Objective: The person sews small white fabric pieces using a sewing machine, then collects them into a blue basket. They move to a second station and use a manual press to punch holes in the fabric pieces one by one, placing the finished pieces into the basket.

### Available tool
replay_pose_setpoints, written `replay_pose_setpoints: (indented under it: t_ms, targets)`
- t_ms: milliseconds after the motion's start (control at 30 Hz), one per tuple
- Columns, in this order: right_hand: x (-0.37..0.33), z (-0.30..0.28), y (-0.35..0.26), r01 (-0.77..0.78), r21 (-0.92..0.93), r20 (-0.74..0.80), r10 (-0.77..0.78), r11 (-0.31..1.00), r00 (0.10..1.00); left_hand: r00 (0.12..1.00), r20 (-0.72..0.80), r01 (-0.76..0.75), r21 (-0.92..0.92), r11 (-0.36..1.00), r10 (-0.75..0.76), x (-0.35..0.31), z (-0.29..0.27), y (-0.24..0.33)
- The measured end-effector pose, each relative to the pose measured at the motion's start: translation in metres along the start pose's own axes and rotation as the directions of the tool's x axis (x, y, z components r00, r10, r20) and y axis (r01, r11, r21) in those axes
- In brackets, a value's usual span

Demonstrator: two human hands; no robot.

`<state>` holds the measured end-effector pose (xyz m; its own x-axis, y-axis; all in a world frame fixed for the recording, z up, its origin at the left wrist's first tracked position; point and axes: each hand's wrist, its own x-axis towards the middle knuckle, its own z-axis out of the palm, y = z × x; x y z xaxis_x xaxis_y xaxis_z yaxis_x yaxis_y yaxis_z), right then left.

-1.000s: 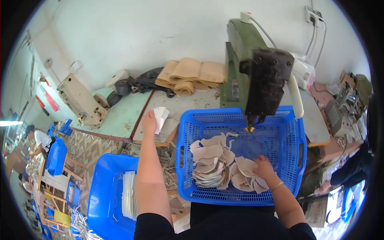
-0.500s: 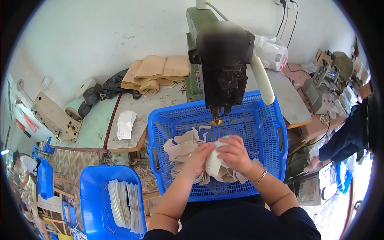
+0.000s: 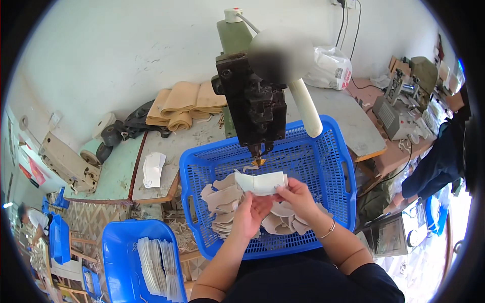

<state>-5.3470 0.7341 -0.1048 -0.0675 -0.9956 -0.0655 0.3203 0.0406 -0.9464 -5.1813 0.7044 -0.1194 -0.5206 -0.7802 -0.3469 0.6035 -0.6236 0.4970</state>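
A white flat sheet piece (image 3: pixel 268 181), with a crosswise seam near its middle, is held over the blue basket (image 3: pixel 188 166). At its right end my right hand (image 3: pixel 298 199) pinches it between thumb and fingers. My left hand (image 3: pixel 247 217) is turned palm up at the lower edge, thumb against the piece and fingers partly hidden beneath it. Beige cut pieces (image 3: pixel 222 196) lie in loose stacks in the basket, left of and under my hands. Just beyond the white piece hangs a dark machine head (image 3: pixel 255 108) with a brass-coloured cone tip (image 3: pixel 258 162).
A blue tub (image 3: pixel 118 252) with bundled white strips (image 3: pixel 156 267) stands at lower left. On the worktable (image 3: pixel 174 146) lie another white piece (image 3: pixel 153 169) and folded tan sheets (image 3: pixel 184 103). A white rounded bar (image 3: pixel 305 108) juts beside the machine head. Another person's sleeve (image 3: pixel 434 166) shows at right.
The white piece has been turned from upright to lying crosswise and opened flat. My left hand has rolled palm up, and my right hand has shifted to its right end. The view has shifted slightly.
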Motion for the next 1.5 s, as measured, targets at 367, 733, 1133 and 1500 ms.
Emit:
replay_pose_setpoints:
  t_ms: [367,733,1133,1500]
  targets:
    - [0.023,0.002,-0.067,0.071,-0.191,0.199,-0.033,0.979,0.979,0.604,0.566,-0.625,0.773,-0.106,0.561,0.003,0.055,0.062]
    - [0.032,0.005,-0.059,-0.048,0.197,0.046,0.04,0.979,0.998,0.684,0.34,-0.593,0.775,0.22,0.645,0.013,0.057,0.046]
    - [0.03,0.012,-0.063,0.015,0.132,-0.038,-0.01,0.991,0.999,0.661,0.13,-0.659,0.57,0.49,0.739,0.018,0.059,0.02]
    - [0.028,0.039,-0.046,0.049,0.149,-0.025,-0.045,0.988,0.999,0.632,0.158,-0.665,0.614,0.426,0.759,0.011,0.04,0.048]
